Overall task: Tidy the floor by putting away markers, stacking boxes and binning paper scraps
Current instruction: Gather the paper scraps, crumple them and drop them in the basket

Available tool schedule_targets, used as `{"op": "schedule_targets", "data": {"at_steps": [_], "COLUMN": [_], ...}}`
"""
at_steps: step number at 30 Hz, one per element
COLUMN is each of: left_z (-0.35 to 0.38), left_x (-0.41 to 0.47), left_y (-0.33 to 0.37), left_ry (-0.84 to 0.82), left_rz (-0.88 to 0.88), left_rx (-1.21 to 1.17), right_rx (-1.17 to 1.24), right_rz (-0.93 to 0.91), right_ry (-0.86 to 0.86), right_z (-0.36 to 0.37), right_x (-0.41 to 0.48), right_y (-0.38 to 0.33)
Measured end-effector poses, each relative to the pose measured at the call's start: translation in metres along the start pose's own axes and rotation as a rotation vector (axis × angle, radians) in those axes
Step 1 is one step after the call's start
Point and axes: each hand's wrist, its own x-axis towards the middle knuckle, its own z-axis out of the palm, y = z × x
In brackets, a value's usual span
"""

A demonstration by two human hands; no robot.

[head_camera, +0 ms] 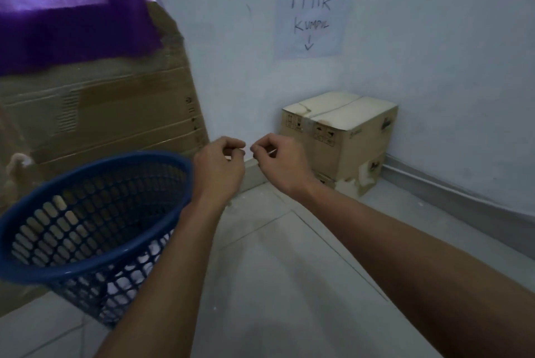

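Left hand (pixel 220 168) and right hand (pixel 279 162), curled, hover just beside basket (pixel 95 259).

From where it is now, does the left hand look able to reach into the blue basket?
Probably yes: the left hand is beside the basket rim, whose open mouth tilts towards it, with nothing between.

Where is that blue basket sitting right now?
In the head view the blue basket sits at lower left on the tiled floor, in front of the big cardboard sheet and just left of the left hand.
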Motion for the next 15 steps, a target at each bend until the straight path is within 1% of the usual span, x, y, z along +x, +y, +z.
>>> {"op": "schedule_targets", "data": {"at_steps": [3,5,7,11,15], "left_z": [0.05,0.085,0.118,0.171,0.229], "left_x": [-0.022,-0.042,-0.061,-0.095,-0.141], "left_y": [0.01,0.016,0.022,0.032,0.037], "left_ry": [-0.134,-0.234,-0.336,-0.474,-0.661], "left_rz": [0.071,0.11,0.122,0.124,0.129], "left_rx": [-0.009,0.003,-0.012,-0.064,-0.075], "right_rx": [-0.023,-0.039,-0.067,-0.116,-0.15], "right_rz": [0.066,0.11,0.155,0.25,0.396], "right_ry": [0.089,0.117,0.153,0.246,0.327], "right_z": [-0.043,-0.071,-0.097,-0.136,-0.174], "right_x": [-0.019,-0.036,-0.054,-0.093,-0.144], "right_y": [0.032,0.054,0.074,0.112,0.158]}}
